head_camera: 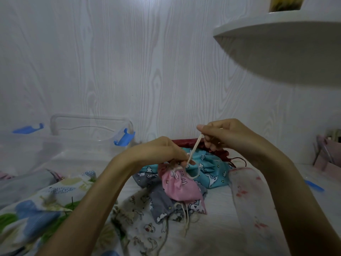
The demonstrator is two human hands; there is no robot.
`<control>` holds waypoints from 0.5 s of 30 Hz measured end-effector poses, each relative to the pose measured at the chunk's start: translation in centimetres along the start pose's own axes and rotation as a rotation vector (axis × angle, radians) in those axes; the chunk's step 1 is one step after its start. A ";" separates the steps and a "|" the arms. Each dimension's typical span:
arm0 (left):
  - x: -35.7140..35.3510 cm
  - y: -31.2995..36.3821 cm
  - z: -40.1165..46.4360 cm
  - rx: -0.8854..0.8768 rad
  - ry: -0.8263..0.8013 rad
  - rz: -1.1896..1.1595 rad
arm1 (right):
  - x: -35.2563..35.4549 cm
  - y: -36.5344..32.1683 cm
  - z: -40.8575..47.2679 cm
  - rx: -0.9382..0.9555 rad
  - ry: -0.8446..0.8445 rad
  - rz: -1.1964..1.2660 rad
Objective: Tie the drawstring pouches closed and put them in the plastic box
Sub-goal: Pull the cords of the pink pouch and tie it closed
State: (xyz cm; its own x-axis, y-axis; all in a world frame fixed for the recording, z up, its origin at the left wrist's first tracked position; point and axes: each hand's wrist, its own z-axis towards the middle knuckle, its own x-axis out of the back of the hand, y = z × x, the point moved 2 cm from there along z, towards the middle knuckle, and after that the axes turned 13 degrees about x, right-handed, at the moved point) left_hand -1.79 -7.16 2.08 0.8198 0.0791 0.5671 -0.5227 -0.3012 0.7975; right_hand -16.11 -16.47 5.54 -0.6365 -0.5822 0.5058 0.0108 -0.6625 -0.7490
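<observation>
Small pink printed fabric drawstring pouch (178,185): hangs just below the left hand (162,150), whose fingers pinch its gathered neck. Cream cotton drawstring cord (194,148): runs taut from the neck up to the right hand (221,133), fingers curled and clamped on it. Teal unicorn-print pouch (212,170), grey cloud-print pouch (162,204): lying under the fingers. Clear plastic box with blue clips (92,130): left of the fingers, against the wall.

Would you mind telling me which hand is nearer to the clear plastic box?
Left. The left hand grips the pink pouch just right of the plastic box; the right hand is farther right.
</observation>
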 end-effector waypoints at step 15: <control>-0.2 -1.0 1.5 0.066 -0.044 -0.394 | -1.7 3.0 -0.2 -0.174 -0.449 -0.110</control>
State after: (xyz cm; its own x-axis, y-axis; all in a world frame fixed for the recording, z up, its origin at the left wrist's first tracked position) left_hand -1.02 -8.28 0.85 0.9645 0.1604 0.2097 -0.1510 -0.3163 0.9366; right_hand -15.15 -17.37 2.40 -0.2307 -0.6845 0.6915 -0.1914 -0.6649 -0.7220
